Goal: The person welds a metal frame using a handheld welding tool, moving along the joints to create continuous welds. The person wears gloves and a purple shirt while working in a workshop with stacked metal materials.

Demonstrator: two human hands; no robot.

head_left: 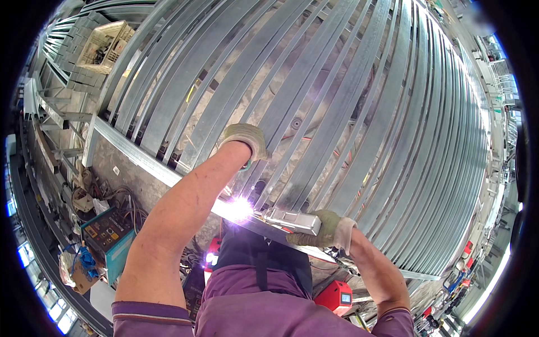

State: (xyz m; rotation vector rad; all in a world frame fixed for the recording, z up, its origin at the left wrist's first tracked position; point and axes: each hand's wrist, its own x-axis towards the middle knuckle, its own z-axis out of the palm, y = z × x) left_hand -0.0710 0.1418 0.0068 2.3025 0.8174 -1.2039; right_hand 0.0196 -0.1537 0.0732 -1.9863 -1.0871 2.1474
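Work gloves cover both of my hands. My right hand (pixel 327 229) is closed around a silver, box-shaped welding gun (pixel 295 219) that points to the left. Just past the gun's tip, a white-violet welding glare (pixel 238 209) burns at the near frame rail (pixel 140 154) and hides the joint there. Ahead of the glare, my left hand (pixel 245 139) is bent over a grey metal bar (pixel 268 130), its fingertips partly hidden. Many such flat bars run away from me across the frame, wide and narrow ones side by side.
A teal-sided machine with a dark control panel (pixel 108 229) stands at lower left beside tangled cables. A red box with a small screen (pixel 335 297) is near my right side. A beige crate (pixel 106 48) sits at far left. Concrete floor shows through the gaps.
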